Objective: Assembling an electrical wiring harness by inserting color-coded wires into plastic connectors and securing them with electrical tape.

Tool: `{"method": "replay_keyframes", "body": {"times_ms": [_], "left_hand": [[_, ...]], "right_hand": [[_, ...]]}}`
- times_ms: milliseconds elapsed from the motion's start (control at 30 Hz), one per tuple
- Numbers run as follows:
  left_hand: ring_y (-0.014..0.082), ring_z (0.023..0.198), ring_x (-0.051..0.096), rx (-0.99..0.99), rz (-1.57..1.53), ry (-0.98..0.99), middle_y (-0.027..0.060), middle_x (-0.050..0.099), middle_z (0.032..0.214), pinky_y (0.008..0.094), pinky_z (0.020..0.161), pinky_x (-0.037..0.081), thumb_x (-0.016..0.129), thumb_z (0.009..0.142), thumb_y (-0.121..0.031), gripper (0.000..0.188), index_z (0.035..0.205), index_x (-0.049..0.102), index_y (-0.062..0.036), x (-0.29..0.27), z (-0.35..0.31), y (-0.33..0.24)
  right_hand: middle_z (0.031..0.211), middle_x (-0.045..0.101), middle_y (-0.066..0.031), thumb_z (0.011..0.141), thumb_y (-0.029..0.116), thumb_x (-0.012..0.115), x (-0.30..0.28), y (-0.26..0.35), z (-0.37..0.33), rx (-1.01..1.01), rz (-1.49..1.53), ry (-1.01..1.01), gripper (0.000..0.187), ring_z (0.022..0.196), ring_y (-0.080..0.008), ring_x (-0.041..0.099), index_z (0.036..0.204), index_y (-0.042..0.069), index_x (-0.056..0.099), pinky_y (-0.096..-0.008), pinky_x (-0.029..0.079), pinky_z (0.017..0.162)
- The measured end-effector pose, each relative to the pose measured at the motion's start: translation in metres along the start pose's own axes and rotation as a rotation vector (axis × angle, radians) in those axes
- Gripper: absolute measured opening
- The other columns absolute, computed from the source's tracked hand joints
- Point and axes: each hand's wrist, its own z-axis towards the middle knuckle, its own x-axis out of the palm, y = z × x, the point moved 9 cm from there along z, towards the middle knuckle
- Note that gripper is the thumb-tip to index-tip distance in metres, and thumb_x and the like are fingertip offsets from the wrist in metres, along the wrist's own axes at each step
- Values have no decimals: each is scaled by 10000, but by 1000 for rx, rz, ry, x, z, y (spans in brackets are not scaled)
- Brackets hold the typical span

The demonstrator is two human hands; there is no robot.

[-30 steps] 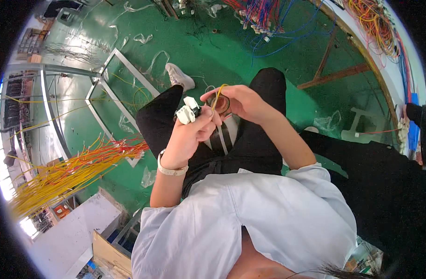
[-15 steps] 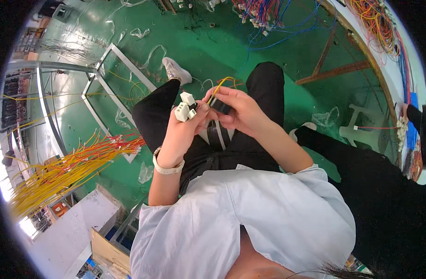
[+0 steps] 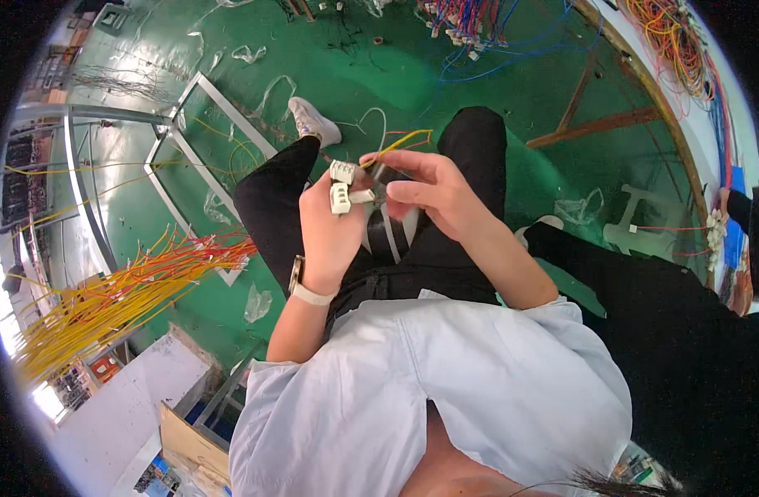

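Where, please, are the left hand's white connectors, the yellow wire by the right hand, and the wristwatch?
White connectors (image 3: 340,199): head view, slotted face of the lower one.
Yellow wire (image 3: 402,142): head view, middle of its strand.
Wristwatch (image 3: 314,296): head view, white strap.

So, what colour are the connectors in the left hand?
The connectors in the left hand are off-white, best seen in the head view.
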Motion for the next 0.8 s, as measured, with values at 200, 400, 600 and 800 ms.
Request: {"method": "replay_keyframes", "body": {"times_ms": [200, 400, 600, 800], "left_hand": [[43, 659, 484, 0, -235, 107, -24, 584, 752, 212, 573, 394, 572, 894, -57, 78, 886, 604, 14, 7, 4, 6], [49, 649, 501, 25, -312, 145, -8, 613, 737, 215, 579, 397, 558, 922, -92, 140, 846, 618, 10, 16, 2, 3], [41, 674, 499, -5, -346, 108, -5, 614, 735, 219, 614, 401, 559, 922, -91, 142, 833, 604, 9, 0, 5, 8], [65, 628, 512, 164, -82, -37, 29, 611, 705, 238, 570, 412, 585, 896, -83, 117, 837, 592, 18, -6, 11, 19]], "right_hand": [[951, 646, -79, 835, 126, 657, -2, 20, 11, -180, 73, 15, 480, 762, -91, 592, 1265, -35, 515, -231, 483, 676], [881, 568, 7, 840, 71, 619, -15, -4, 41, -238, -119, -231, 352, 857, -65, 533, 1180, -12, 577, -225, 437, 771], [1063, 609, -89, 810, 28, 637, -13, 5, 36, -291, -75, -39, 483, 1014, -137, 569, 1263, -1, 471, -288, 462, 893], [1061, 608, -75, 729, -22, 705, -22, -4, 23, -188, -176, -169, 721, 953, -138, 584, 1347, 28, 337, -286, 486, 861]]}}
